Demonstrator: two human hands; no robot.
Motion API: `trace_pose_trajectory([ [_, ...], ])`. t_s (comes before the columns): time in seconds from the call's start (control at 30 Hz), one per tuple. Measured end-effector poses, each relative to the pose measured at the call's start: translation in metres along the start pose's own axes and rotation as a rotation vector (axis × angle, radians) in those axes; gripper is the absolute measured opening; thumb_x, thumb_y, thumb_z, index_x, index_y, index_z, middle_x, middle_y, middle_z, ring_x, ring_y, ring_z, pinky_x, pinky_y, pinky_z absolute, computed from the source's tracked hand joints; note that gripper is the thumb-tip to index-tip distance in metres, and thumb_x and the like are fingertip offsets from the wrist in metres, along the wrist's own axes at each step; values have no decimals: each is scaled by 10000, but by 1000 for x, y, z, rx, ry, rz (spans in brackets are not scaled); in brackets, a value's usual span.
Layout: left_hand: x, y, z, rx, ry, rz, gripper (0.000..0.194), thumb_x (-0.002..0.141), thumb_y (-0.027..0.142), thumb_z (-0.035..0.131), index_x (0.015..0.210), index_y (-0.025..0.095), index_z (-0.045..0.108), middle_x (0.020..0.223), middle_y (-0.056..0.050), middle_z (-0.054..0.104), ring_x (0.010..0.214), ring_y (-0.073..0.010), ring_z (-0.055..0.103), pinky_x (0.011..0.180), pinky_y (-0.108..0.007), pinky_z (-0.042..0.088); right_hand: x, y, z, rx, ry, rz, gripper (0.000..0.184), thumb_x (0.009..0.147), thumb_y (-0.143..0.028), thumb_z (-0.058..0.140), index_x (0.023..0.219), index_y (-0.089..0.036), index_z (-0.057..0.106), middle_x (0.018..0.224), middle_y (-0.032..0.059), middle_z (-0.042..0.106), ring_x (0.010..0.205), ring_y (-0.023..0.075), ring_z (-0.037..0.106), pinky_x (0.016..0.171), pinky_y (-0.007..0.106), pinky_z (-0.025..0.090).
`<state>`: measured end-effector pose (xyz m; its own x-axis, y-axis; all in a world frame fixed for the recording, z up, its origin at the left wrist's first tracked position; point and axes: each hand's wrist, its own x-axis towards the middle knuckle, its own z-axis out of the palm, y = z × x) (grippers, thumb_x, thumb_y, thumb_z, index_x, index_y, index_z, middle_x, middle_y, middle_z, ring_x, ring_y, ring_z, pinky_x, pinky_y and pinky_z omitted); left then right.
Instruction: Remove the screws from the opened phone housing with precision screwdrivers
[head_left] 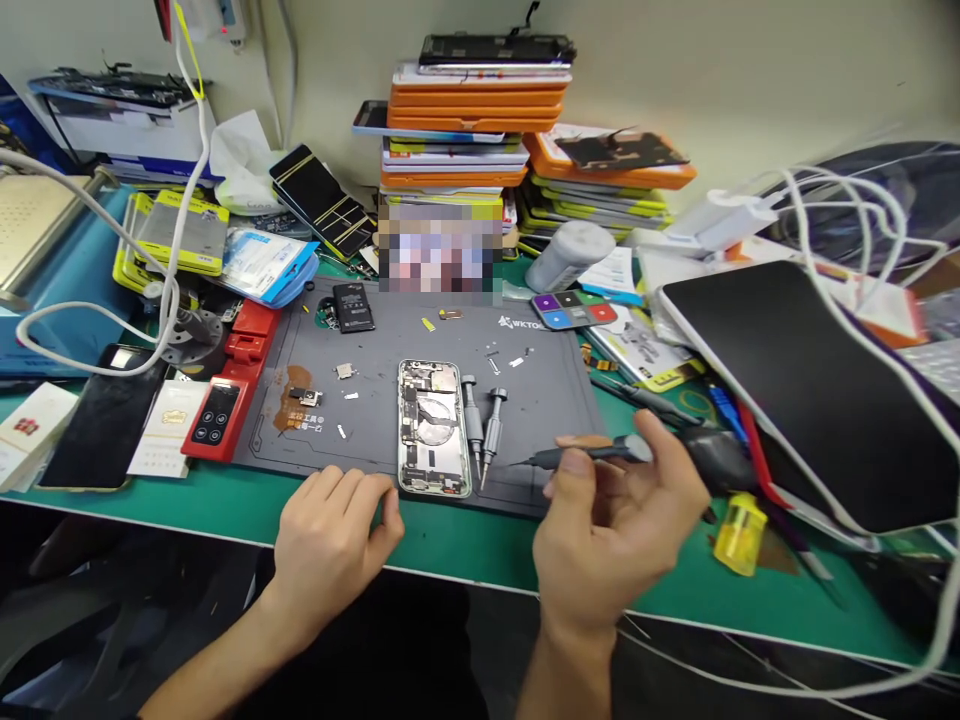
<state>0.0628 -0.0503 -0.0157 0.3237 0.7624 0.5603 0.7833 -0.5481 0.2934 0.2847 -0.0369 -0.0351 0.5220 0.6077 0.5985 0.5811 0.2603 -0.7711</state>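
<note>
1. At a green worktop [457, 545], we see an opened phone [433, 428] lying on a dark grey mat [367, 345], its inner parts face up, its long axis running nearly straight away from the person.

2. The right hand [611, 515] has its grip closed around a dark screwdriver [581, 455], pinched between thumb and fingers with the butt end toward the index finger.

3. From that grip, we find the phone off to the left. The driver's shaft points that way, roughly square across the phone's length, its tip short of the phone's right edge.

4. Two grey screwdrivers [493, 430] lie in between, beside the phone and roughly along its length, tips toward the person. We judge this pair to be the obstacle on the direct line.

5. The left hand [334, 525] is nearer, loosely curled just beside the phone's near left corner. We cannot tell whether it touches the phone or hides anything in its palm.
</note>
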Motion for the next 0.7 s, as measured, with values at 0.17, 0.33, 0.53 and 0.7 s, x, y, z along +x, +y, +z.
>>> trace_pose_trajectory([
  [0.17, 6, -9, -25, -178, -12, -44, 143, 1060, 129, 692, 1186, 195, 670, 903, 22, 715, 772, -138, 578, 752, -300, 476, 1, -6, -2, 35, -58, 52, 545, 1042, -239, 718, 1567, -186, 582, 1067, 102, 773, 888, 162, 764, 656, 239, 565],
  [0.33, 27, -53, -53, 245, 29, -47, 429, 1040, 201, 734, 1465, 190, 669, 1304, -82, 750, 1104, -279, 640, 1025, -451, 515, 1, -9, -2, 99, -77, 30, 536, 1045, -203, 707, 1563, -185, 570, 1084, 101, 789, 910, 163, 778, 668, 241, 591],
  [0.53, 47, -97, -51, 236, -100, -7, 310, 1079, 321, 683, 1354, 197, 756, 1322, -44, 771, 1113, -316, 637, 1005, -487, 511, 1, -10, -2, 151, -90, 42, 533, 1049, -180, 688, 1565, -213, 556, 1100, 81, 785, 757, 110, 698, 644, 235, 585],
  [0.7, 52, -105, -46, 262, -133, 27, 222, 1091, 355, 668, 1240, 249, 793, 1273, -10, 794, 1063, -319, 650, 884, -473, 471, 2, -9, -2, 167, -93, 37, 526, 1061, -186, 662, 1572, -225, 540, 1111, 82, 780, 716, 115, 662, 621, 258, 570],
])
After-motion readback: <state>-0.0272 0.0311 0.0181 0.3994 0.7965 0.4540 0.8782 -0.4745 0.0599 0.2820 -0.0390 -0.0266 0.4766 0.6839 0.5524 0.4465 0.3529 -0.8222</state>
